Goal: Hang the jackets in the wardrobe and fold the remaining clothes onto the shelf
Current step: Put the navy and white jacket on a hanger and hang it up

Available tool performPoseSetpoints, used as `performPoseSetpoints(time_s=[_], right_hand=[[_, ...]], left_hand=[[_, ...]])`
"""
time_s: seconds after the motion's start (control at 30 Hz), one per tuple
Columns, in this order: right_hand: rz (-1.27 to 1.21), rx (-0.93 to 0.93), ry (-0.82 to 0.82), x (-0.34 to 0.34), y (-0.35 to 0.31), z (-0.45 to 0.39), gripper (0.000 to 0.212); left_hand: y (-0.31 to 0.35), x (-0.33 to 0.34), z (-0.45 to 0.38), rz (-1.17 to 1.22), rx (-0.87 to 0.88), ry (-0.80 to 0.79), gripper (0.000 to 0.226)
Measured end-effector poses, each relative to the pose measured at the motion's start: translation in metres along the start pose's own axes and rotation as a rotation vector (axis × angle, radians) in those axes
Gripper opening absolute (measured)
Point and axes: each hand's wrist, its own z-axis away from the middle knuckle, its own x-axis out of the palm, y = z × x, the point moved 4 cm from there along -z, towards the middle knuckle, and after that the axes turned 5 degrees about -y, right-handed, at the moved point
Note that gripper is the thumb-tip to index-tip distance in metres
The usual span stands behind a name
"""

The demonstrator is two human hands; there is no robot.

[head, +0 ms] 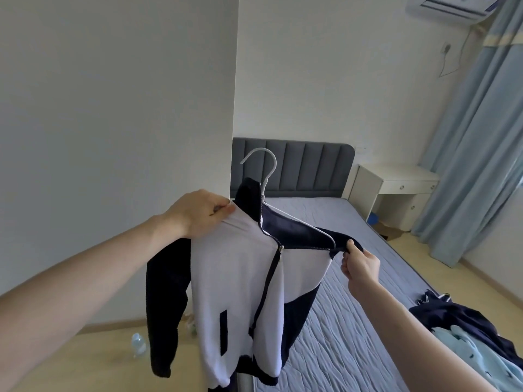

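Jacket: a white fleece zip jacket with navy sleeves, collar and pocket trim (240, 278) hung in mid-air in front of the person, to the left of the bed and above the floor, partly zipped.
Hanger: a white plastic hanger (264, 171) sat inside the collar, its hook standing free above; its right arm lay bare along the open navy lining, so that shoulder looked not yet seated.
Left hand: the left hand (201, 215) gripped the jacket's left shoulder, fingers curled over the white fabric, and bore the garment's weight.
Right hand: the right hand (360, 264) pinched the navy edge of the right shoulder, just beside the end of the hanger's arm, thumb on top.
Pile: a dark navy garment (464, 315) and a pale blue garment (481, 355) lay crumpled on the near right of the grey-blue quilted mattress (353, 321), neither folded.
Wardrobe: a tall white panel (113, 108) filled the left, probably the wardrobe's side; no rail or shelf was in view.
Surroundings: a grey padded headboard (297, 165) and a white bedside desk (396, 188) stood at the far end, and a clear plastic bottle (138, 343) lay on the floor, near left.
Progress: early, by my judgement. The jacket was nearly dressed on its hanger but not hung; pulling the right shoulder over, hanging it and folding the pile remained.
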Motion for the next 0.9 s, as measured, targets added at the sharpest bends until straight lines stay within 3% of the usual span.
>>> performPoseSetpoints(time_s=[0.23, 0.4, 0.53, 0.73, 0.83, 0.9], right_hand=[[-0.084, -0.018, 0.057, 0.006, -0.021, 0.004, 0.029], [0.033, -0.161, 0.037, 0.011, -0.033, 0.011, 0.032], [0.133, -0.321, -0.128, 0.028, -0.056, 0.027, 0.037], [0.251, -0.577, -0.491, 0.076, -0.088, 0.074, 0.023], [0.459, -0.642, -0.717, 0.091, -0.079, 0.090, 0.028], [0.658, -0.621, -0.783, 0.094, -0.068, 0.090, 0.027]], left_hand=[[-0.004, -0.003, 0.000, -0.034, 0.018, 0.010, 0.048], [0.000, 0.020, 0.006, -0.295, 0.009, -0.187, 0.049], [0.001, 0.027, 0.005, -0.169, -0.070, -0.103, 0.049], [0.013, 0.045, -0.002, -0.125, -0.199, -0.139, 0.048], [0.007, 0.046, -0.004, 0.099, -0.294, -0.105, 0.052], [0.009, 0.045, -0.002, 0.225, -0.300, -0.073, 0.050]])
